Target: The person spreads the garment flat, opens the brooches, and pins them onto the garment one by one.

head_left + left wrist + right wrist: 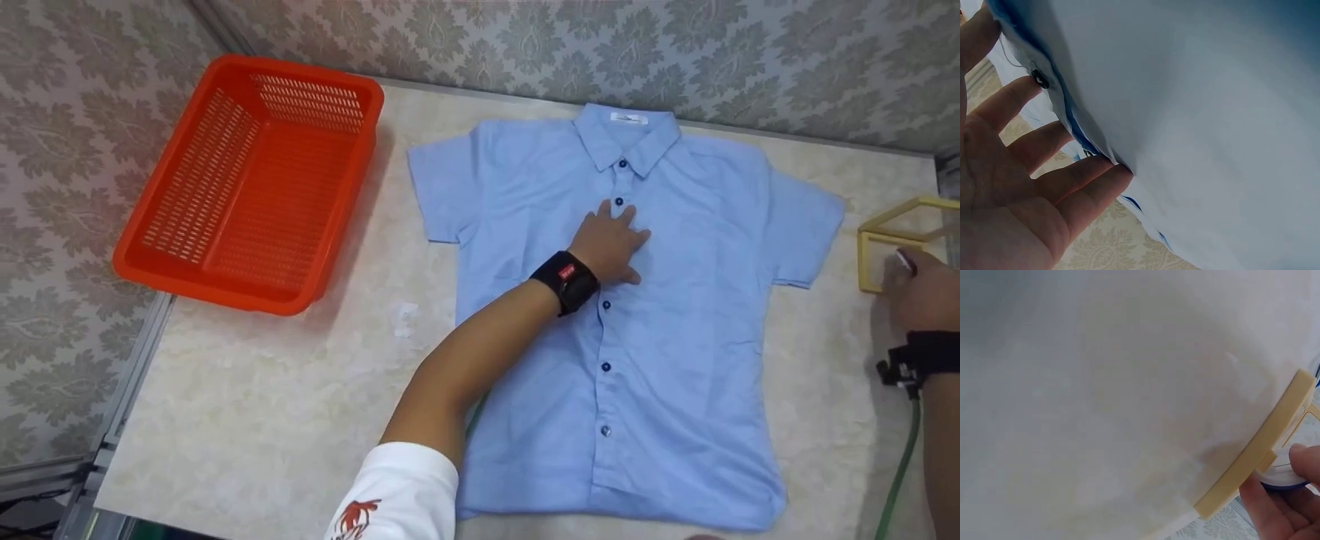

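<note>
A light blue short-sleeved shirt point(682, 300) lies flat, front up, its collar toward the wall. My left hand point(609, 244) rests on its chest with spread fingers, beside the dark-buttoned placket. In the left wrist view, the straight fingertips touch the placket edge near a dark button point(1040, 79). At the right edge of the head view, my right hand point(926, 289) is at a pale yellow frame-like stand point(866, 262). Its thumb and fingers pinch a white object with a blue rim point(1283, 473) against the stand; the object's kind cannot be made out.
An orange-red plastic basket point(322, 281) with slotted walls stands at the back left of the pale table point(247, 420). A patterned wall point(540, 45) runs along the back. A green cable point(900, 472) trails down from the right wrist band. A small clear scrap point(405, 320) lies left of the shirt.
</note>
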`<move>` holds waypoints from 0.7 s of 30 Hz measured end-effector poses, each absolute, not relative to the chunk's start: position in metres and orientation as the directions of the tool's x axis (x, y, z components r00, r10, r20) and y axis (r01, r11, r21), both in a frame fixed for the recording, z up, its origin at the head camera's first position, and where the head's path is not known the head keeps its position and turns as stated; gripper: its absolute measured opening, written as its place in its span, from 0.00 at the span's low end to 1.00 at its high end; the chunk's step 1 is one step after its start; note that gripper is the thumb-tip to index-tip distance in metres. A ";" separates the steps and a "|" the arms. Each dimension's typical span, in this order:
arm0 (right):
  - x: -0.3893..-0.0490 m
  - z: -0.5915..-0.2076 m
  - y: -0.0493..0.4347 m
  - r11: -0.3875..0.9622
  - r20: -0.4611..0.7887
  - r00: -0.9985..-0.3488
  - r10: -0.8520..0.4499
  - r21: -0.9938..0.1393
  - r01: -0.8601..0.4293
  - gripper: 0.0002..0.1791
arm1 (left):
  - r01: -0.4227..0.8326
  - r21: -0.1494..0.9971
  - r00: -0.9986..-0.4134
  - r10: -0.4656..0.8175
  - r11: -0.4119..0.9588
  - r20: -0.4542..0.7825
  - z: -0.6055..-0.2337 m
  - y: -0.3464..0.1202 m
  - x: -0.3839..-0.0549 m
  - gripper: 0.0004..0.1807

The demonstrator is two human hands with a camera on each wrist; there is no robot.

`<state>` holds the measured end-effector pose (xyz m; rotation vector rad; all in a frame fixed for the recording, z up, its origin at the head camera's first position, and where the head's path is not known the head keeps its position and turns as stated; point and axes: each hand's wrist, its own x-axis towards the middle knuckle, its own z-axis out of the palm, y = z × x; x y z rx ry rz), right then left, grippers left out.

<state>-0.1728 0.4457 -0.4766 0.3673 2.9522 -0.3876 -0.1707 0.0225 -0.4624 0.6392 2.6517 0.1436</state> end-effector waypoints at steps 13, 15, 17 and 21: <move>-0.163 -0.491 0.429 0.894 0.093 -0.950 0.297 -0.377 0.243 0.23 | 0.448 0.146 -0.808 0.469 0.882 -0.356 -0.467 0.026 -0.171 0.41; -0.164 -0.485 0.418 0.868 0.088 -0.950 0.301 -0.439 0.234 0.23 | 0.446 0.135 -0.821 0.464 0.885 -0.333 -0.464 0.028 -0.175 0.37; -0.166 -0.478 0.405 0.847 0.085 -0.959 0.271 -0.495 0.195 0.22 | 0.436 0.115 -0.843 0.450 0.893 -0.296 -0.461 0.031 -0.179 0.32; -0.171 -0.464 0.375 0.787 0.048 -0.979 0.200 -0.603 0.132 0.22 | 0.400 0.049 -0.897 0.402 0.915 -0.184 -0.459 0.040 -0.190 0.25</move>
